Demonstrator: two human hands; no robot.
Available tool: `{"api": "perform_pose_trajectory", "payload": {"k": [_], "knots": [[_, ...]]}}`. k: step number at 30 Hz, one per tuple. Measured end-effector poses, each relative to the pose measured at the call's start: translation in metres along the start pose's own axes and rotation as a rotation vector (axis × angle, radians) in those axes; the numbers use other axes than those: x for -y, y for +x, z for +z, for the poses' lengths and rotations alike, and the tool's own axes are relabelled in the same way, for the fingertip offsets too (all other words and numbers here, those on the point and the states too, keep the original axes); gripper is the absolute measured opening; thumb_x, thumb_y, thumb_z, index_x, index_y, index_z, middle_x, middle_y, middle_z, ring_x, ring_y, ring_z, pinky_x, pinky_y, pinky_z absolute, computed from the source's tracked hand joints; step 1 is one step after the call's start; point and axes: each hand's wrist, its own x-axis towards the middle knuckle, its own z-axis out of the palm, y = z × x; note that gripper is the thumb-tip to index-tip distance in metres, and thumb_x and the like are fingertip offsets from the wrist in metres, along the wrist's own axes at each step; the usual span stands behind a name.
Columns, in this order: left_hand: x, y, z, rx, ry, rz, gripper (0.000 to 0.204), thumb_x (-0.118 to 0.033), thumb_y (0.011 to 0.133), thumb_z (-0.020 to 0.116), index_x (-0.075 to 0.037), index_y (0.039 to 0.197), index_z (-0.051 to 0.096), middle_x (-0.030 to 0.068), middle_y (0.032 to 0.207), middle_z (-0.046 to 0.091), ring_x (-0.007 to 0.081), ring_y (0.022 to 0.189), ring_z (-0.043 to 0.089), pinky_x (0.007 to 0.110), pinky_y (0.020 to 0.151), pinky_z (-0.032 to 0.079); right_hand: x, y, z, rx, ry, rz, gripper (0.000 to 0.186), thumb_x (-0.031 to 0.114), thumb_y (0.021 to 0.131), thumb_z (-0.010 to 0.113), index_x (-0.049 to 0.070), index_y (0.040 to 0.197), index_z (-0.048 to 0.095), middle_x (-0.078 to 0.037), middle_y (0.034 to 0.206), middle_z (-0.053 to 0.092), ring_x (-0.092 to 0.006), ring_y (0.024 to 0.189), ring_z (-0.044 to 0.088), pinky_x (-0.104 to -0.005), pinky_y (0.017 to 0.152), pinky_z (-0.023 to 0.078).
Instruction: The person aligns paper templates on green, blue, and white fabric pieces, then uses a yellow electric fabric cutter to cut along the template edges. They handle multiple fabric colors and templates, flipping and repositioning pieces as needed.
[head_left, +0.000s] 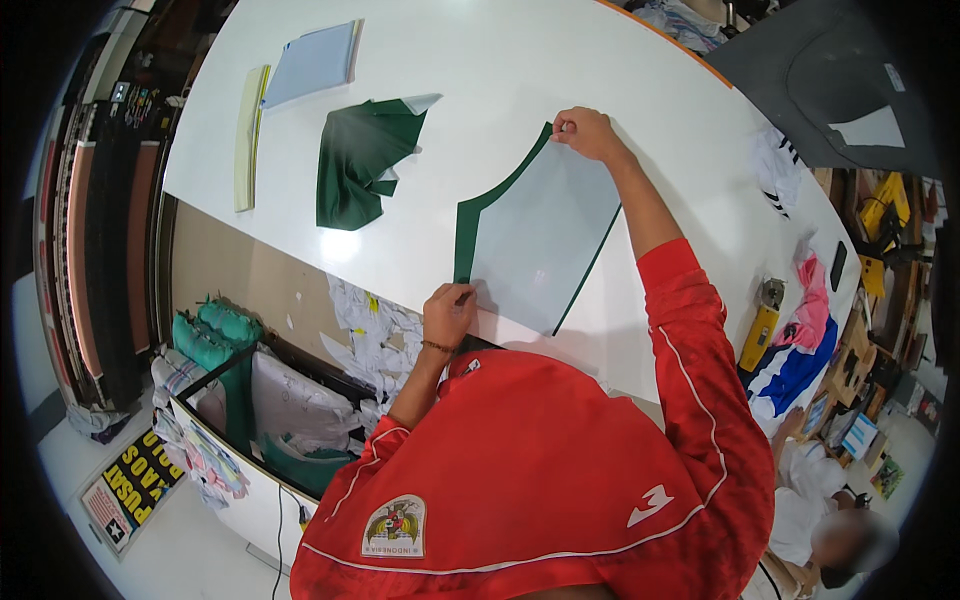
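Observation:
A cut fabric panel (545,230), pale grey on top with a dark green border, lies spread on the white table (420,50) before me. At its lower left corner my left hand (450,314) is closed, fingertips pinching the green edge. My right hand (588,136) pinches the far corner, its thumb and fingers pressed together. A crumpled green fabric piece (365,160) rests to the left, apart from both hands, with pale patches of its other side showing.
Farther left lie a folded pale blue stack (312,65) and a narrow pale yellow strip stack (250,140). On the right are a yellow power tool (762,325), pink cloth (810,300) and a dark phone-like object (838,266). A scrap-filled bin (300,400) stands below the table's left edge. Another person (810,490) is at lower right.

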Motion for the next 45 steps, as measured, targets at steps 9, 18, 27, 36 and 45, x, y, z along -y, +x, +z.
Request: {"api": "perform_pose_trajectory", "payload": {"k": [9, 18, 27, 36, 45], "knots": [[0.006, -0.001, 0.008, -0.01, 0.0, -0.018, 0.014, -0.006, 0.087, 0.076, -0.004, 0.101, 0.077, 0.0134, 0.091, 0.072, 0.0299, 0.08, 0.072, 0.04, 0.075, 0.059, 0.001, -0.013, 0.004, -0.192, 0.008, -0.063, 0.017, 0.028, 0.092, 0.077, 0.014, 0.101, 0.074, -0.005, 0.091, 0.07, -0.0233, 0.09, 0.068, -0.0391, 0.085, 0.052], [-0.029, 0.001, 0.046, 0.207, 0.154, 0.431, 0.02, -0.01, 0.079, 0.076, -0.009, 0.099, 0.073, 0.0079, 0.102, 0.065, 0.0296, 0.099, 0.062, 0.044, 0.085, 0.05, -0.095, -0.099, 0.008, -0.566, 0.415, 0.242, 0.021, 0.022, 0.093, 0.075, 0.008, 0.108, 0.078, -0.013, 0.097, 0.076, -0.0261, 0.09, 0.074, -0.0379, 0.08, 0.058], [-0.058, 0.002, 0.085, 0.46, 0.215, 0.572, 0.026, -0.018, 0.072, 0.079, -0.011, 0.094, 0.068, 0.0101, 0.108, 0.063, 0.0318, 0.104, 0.06, 0.048, 0.086, 0.05, -0.075, -0.137, 0.0, -0.375, 0.165, 0.186, 0.033, 0.017, 0.079, 0.078, 0.008, 0.111, 0.075, -0.011, 0.105, 0.071, -0.028, 0.102, 0.07, -0.0409, 0.09, 0.057], [-0.042, -0.015, 0.103, 0.483, 0.291, 0.645, 0.023, -0.02, 0.076, 0.077, -0.011, 0.095, 0.069, 0.0091, 0.109, 0.062, 0.0311, 0.107, 0.059, 0.048, 0.088, 0.05, -0.082, -0.141, 0.007, -0.426, 0.102, 0.182, 0.025, 0.018, 0.084, 0.079, 0.006, 0.106, 0.073, -0.011, 0.096, 0.067, -0.0298, 0.097, 0.067, -0.0428, 0.084, 0.054], [-0.053, -0.003, 0.09, 0.562, 0.298, 0.651, 0.033, -0.02, 0.079, 0.078, -0.012, 0.11, 0.069, 0.0077, 0.119, 0.061, 0.029, 0.114, 0.059, 0.044, 0.096, 0.049, -0.113, -0.14, 0.013, -0.514, 0.029, 0.155, 0.013, 0.011, 0.091, 0.073, 0.001, 0.096, 0.067, -0.017, 0.092, 0.069, -0.0349, 0.088, 0.067, -0.0446, 0.08, 0.054]]}}
